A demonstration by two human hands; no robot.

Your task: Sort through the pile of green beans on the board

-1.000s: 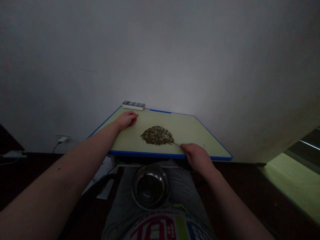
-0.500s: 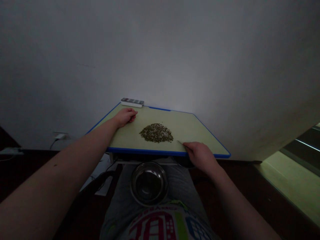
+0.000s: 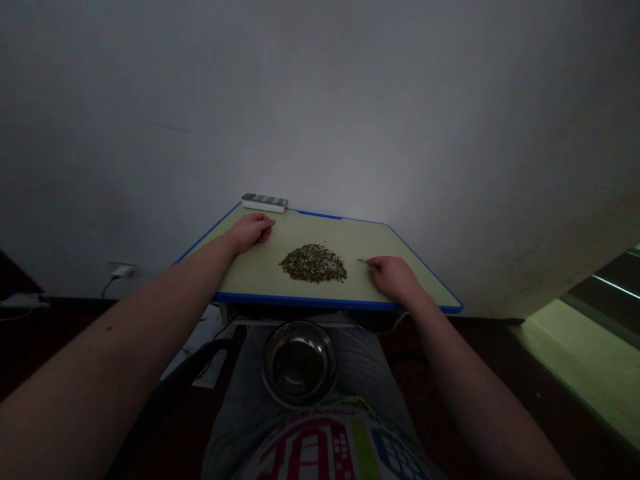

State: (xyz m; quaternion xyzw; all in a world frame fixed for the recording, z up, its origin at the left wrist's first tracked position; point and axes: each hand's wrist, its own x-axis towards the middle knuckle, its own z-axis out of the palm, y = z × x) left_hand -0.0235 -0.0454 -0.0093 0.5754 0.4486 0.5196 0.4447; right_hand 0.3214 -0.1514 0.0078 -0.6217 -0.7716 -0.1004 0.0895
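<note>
A pile of small dark olive and pale grains [image 3: 313,264] lies in the middle of the yellow board-like tabletop [image 3: 350,235] with a blue rim. To the right of the pile is my right hand [image 3: 395,277], its fingers pinched round a thin, slim tool [image 3: 365,261] whose tip points left toward the grains. Too little of the tool shows to name it. My left hand [image 3: 250,231] rests on the tabletop left of the pile, its fingers curled closed; whatever might be inside is hidden. A shiny metal bowl [image 3: 300,365] sits on my lap, below the near edge.
At the back left edge of the tabletop stands a long pale box with a dark patterned top [image 3: 265,203]. A bare wall [image 3: 320,120] rises right behind the table. A plug in a wall socket [image 3: 121,271] is low at the left.
My right hand has moved away from me, further up the tabletop, with the thin tool, which now lies more level. My left hand, the pile and the bowl look unchanged.
</note>
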